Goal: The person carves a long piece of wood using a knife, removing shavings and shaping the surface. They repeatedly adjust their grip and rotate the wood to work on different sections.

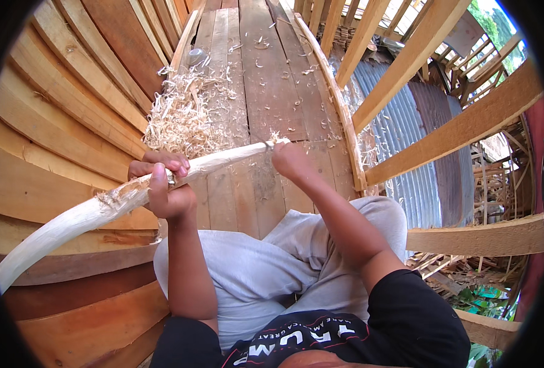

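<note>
A long, curved, pale wooden pole [75, 221], stripped of its bark, slants across in front of me from lower left to upper middle. My left hand [172, 197] is closed around its middle, thumb on the near side and fingers showing beyond it. A small shiny bit shows by that thumb, too little to name. At the pole's thin far end my right hand [290, 161] is closed in a fist. Curled shavings cling beside its knuckles, and a thin dark edge crosses the pole there; what the fist grips is hidden.
Wood shavings [183, 119] lie heaped on the plank floor [272, 80], near a small clear container [196, 57]. Stacked boards [69, 147] line the left. A slatted wooden railing [456, 138] stands at right, with corrugated metal sheets [407, 141] beyond. My crossed legs [247, 251] are below the pole.
</note>
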